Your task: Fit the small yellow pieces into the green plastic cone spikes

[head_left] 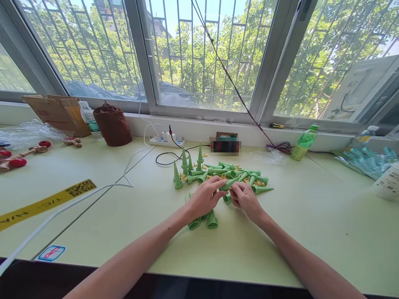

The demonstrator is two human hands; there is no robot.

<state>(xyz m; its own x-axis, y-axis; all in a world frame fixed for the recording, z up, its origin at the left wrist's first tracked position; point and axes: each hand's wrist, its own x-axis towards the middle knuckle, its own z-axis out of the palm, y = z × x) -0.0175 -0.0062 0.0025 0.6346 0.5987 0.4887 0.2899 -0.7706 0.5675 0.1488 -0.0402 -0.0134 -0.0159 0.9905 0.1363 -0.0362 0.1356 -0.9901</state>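
My left hand (204, 198) is closed around the wide threaded end of a green plastic watering spike (230, 184), whose tip slants up to the right. Right beside it, my right hand (246, 200) pinches its fingers together at the spike's side; whatever sits between them is too small and covered to name. Behind both hands lies a pile of similar green spikes (215, 170) mixed with small yellow plastic pieces (249, 182). Several spikes (200, 158) stand upright at the pile's left. Under my left forearm and wrist, more spikes (212, 220) lie with open ends toward me, partly hidden.
A white power strip (166, 141) with cables lies along the window ledge. At right stand a green bottle (304, 143) and a bag of bluish plastic pieces (368, 160). At left are a brown pouch (112, 124), wooden toys (23, 160) and a white cable (77, 199) crossing the table.
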